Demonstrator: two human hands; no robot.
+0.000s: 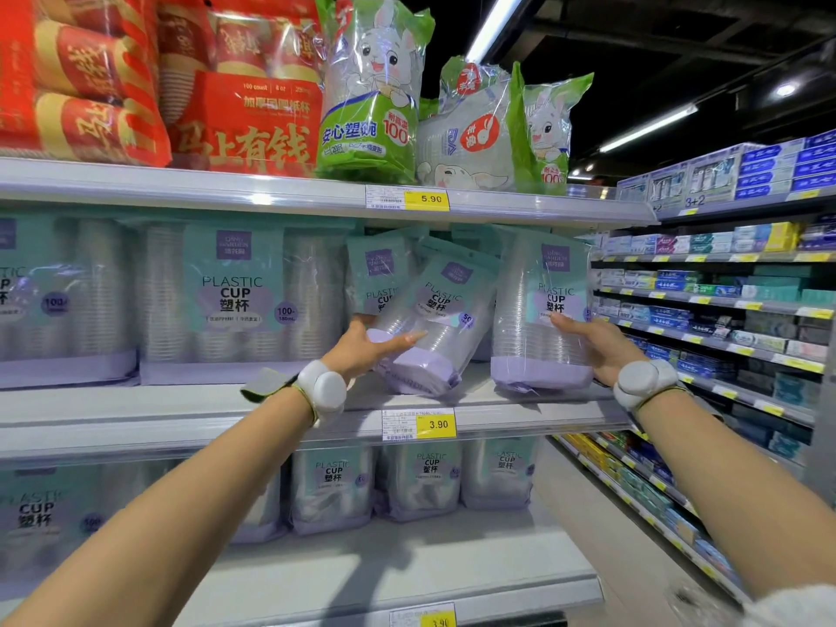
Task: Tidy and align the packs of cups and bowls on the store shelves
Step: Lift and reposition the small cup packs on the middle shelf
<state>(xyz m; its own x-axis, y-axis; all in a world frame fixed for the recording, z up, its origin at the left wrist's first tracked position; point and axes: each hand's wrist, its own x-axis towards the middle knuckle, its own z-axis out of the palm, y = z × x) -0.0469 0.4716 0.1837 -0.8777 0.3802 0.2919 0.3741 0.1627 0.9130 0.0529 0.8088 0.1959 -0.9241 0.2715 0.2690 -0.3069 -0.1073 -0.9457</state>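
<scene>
On the middle shelf point(181, 427) a small teal-and-lilac plastic cup pack point(434, 328) leans tilted to the left, its base toward me. My left hand point(366, 346) grips its lower left side. To its right an upright cup pack point(540, 310) stands at the shelf's end, and my right hand point(597, 346) holds its lower right side. A third small pack point(377, 273) stands behind the tilted one. Large 100-count cup packs point(235, 296) line the shelf to the left.
The top shelf carries red paper cup packs point(253, 92) and green rabbit-print bowl packs point(375, 97), one lying on its side point(470, 133). More cup packs point(420, 477) stand on the lower shelf. Toothpaste shelves point(724, 300) run along the aisle on the right.
</scene>
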